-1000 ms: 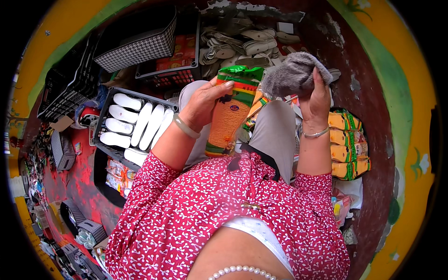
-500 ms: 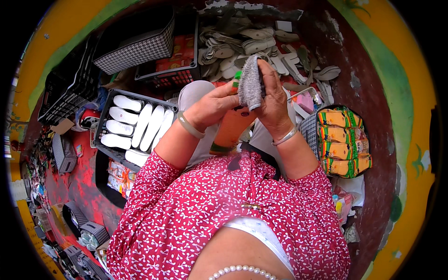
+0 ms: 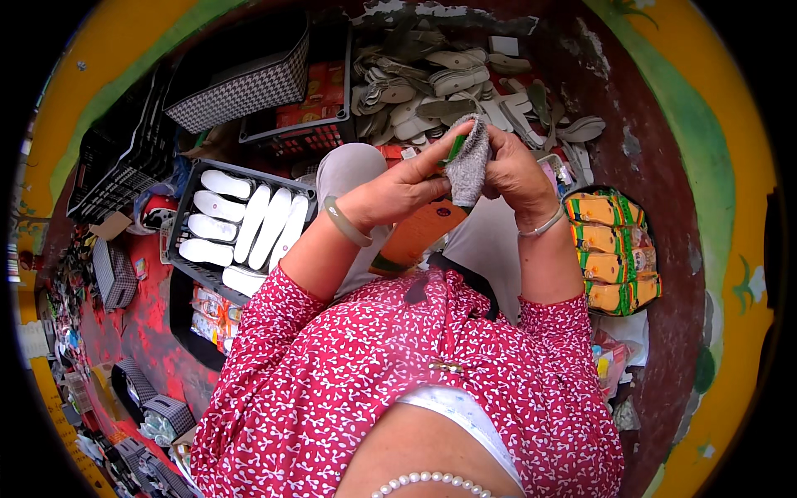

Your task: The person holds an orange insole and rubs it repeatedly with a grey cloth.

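"Looking down from the head camera, the only view, what do the hands have?"

"The left hand (image 3: 407, 184) is partly closed, thumb and fingers about the top of one orange packet (image 3: 422, 235), whose green edge shows beside the fingers. The right hand (image 3: 516, 176) is curled round one grey fuzzy piece (image 3: 471, 170); the left fingers seem to touch it too, though how firmly I cannot tell."

"And the packet lies where?"

"Tilted below the left hand, between the grey trouser legs (image 3: 494, 241)."

"How would you handle it well?"

"I'd pinch the packet's top steadily with the left and guide the grey piece flat with the right, not bunched. Light pressure, I judge, would spare the packet creases."

"Now the counts?"

"At least eight white insoles (image 3: 251, 222) in one dark crate (image 3: 193, 267): four stacked down its left, three long ones beside them, one or more below. On the right, four orange-and-green packs (image 3: 599, 267) in the nearer column; those beyond overlap. One bracelet (image 3: 346, 222) on each wrist. One large houndstooth basket (image 3: 241, 90). The pale insole pile (image 3: 452, 79) is too jumbled to count."
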Demonstrator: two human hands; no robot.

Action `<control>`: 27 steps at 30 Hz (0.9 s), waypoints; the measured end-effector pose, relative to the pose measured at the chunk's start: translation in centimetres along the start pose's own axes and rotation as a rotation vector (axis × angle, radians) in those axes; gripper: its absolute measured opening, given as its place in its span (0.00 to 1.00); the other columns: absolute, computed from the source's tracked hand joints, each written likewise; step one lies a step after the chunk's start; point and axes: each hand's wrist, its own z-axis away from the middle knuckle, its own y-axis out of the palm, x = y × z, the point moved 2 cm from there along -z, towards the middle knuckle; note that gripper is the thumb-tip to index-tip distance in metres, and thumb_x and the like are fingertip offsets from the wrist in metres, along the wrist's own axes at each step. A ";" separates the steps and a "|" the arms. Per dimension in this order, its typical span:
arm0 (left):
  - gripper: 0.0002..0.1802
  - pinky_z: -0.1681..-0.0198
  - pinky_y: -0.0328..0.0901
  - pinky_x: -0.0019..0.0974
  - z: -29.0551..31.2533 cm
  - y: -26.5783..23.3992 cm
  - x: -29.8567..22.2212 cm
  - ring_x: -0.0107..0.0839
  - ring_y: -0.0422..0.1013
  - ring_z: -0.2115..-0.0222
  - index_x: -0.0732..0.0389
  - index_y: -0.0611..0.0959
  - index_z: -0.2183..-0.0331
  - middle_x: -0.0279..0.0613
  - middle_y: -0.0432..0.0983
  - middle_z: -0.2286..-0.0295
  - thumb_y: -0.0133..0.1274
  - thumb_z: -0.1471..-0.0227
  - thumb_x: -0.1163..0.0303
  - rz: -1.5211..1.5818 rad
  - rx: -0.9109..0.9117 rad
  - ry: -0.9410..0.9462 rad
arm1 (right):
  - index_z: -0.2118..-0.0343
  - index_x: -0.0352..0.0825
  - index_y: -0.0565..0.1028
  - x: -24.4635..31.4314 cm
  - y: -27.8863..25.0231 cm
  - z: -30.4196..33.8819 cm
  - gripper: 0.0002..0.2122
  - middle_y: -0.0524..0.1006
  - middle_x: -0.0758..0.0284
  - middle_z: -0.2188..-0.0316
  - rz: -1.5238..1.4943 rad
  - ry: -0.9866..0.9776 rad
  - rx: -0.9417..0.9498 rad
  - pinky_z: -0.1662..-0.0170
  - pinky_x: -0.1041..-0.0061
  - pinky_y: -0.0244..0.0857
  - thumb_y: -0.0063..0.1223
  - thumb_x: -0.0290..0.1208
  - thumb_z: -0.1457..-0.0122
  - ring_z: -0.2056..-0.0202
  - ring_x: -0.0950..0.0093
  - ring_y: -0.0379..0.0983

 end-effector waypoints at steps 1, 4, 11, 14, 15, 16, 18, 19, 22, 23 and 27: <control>0.38 0.47 0.53 0.29 -0.2 0.1 0.0 0.24 0.56 0.48 0.52 0.47 0.39 0.36 0.54 0.45 0.44 0.46 0.79 -0.031 -0.008 0.016 | 0.57 0.34 0.71 -0.2 0.0 0.0 0.17 0.75 0.74 0.71 -0.049 -0.053 -0.053 0.69 0.85 0.67 0.53 0.17 0.53 0.68 0.85 0.71; 0.41 0.48 0.56 0.28 -0.9 0.4 0.7 0.24 0.57 0.49 0.52 0.45 0.39 0.36 0.55 0.46 0.48 0.48 0.78 0.011 -0.075 0.084 | 0.57 0.33 0.72 -2.2 0.9 -0.4 0.17 0.75 0.74 0.71 -0.159 -0.238 -0.209 0.65 0.85 0.67 0.52 0.16 0.53 0.67 0.86 0.70; 0.53 0.54 0.61 0.26 -0.1 0.4 0.4 0.24 0.62 0.54 0.53 0.44 0.39 0.38 0.57 0.48 0.57 0.59 0.84 0.042 -0.129 0.007 | 0.58 0.32 0.72 -3.9 2.3 0.1 0.15 0.76 0.72 0.66 -0.118 -0.525 -0.363 0.60 0.83 0.65 0.50 0.17 0.51 0.65 0.85 0.70; 0.55 0.54 0.61 0.26 0.0 0.5 0.6 0.23 0.63 0.56 0.53 0.45 0.39 0.38 0.58 0.49 0.57 0.62 0.88 -0.044 -0.180 -0.032 | 0.58 0.32 0.72 -4.0 2.4 0.1 0.14 0.76 0.72 0.67 -0.053 -0.596 -0.395 0.60 0.83 0.65 0.51 0.18 0.49 0.65 0.84 0.70; 0.53 0.54 0.62 0.26 0.1 0.6 0.5 0.23 0.64 0.56 0.54 0.47 0.40 0.38 0.59 0.49 0.57 0.62 0.87 -0.074 -0.212 -0.074 | 0.59 0.32 0.72 -4.1 2.2 0.1 0.13 0.76 0.71 0.67 -0.010 -0.623 -0.421 0.60 0.83 0.65 0.51 0.19 0.49 0.65 0.84 0.70; 0.51 0.54 0.62 0.26 0.3 0.6 0.4 0.23 0.64 0.57 0.55 0.48 0.40 0.38 0.60 0.50 0.56 0.61 0.87 -0.104 -0.245 -0.114 | 0.59 0.32 0.72 -4.1 2.1 0.0 0.12 0.76 0.71 0.67 0.035 -0.651 -0.447 0.61 0.83 0.65 0.52 0.19 0.49 0.65 0.85 0.70; 0.46 0.54 0.62 0.26 0.6 0.2 0.8 0.22 0.64 0.57 0.59 0.52 0.41 0.38 0.62 0.52 0.55 0.59 0.86 -0.127 -0.268 -0.161 | 0.60 0.32 0.72 -3.7 1.5 -0.1 0.12 0.76 0.72 0.68 -0.086 -0.607 -0.454 0.62 0.84 0.65 0.54 0.20 0.49 0.66 0.85 0.70; 0.43 0.54 0.62 0.26 0.7 -0.2 1.4 0.22 0.65 0.57 0.61 0.54 0.42 0.38 0.64 0.53 0.55 0.58 0.85 -0.122 -0.261 -0.169 | 0.61 0.32 0.72 -3.4 1.2 0.0 0.12 0.76 0.72 0.69 -0.149 -0.585 -0.456 0.63 0.85 0.65 0.54 0.20 0.50 0.67 0.86 0.70; 0.32 0.54 0.62 0.25 0.8 -0.3 2.0 0.21 0.65 0.58 0.65 0.63 0.47 0.36 0.69 0.59 0.53 0.55 0.83 -0.159 -0.195 -0.176 | 0.62 0.32 0.72 -2.6 1.1 0.2 0.12 0.76 0.73 0.70 -0.054 -0.389 -0.313 0.65 0.86 0.65 0.57 0.20 0.52 0.69 0.86 0.70; 0.28 0.55 0.62 0.25 0.8 -0.1 2.0 0.21 0.66 0.59 0.67 0.66 0.49 0.36 0.70 0.60 0.53 0.54 0.82 -0.179 -0.164 -0.176 | 0.64 0.33 0.73 -2.1 1.6 0.3 0.11 0.76 0.74 0.72 -0.098 -0.389 -0.283 0.67 0.86 0.65 0.57 0.19 0.53 0.70 0.87 0.69; 0.21 0.59 0.63 0.25 0.8 0.4 1.6 0.19 0.67 0.64 0.66 0.71 0.54 0.33 0.72 0.64 0.53 0.53 0.78 -0.226 -0.147 -0.181 | 0.70 0.31 0.74 -3.0 1.3 0.3 0.06 0.76 0.74 0.75 -0.013 -0.433 -0.323 0.68 0.86 0.65 0.54 0.17 0.53 0.72 0.87 0.69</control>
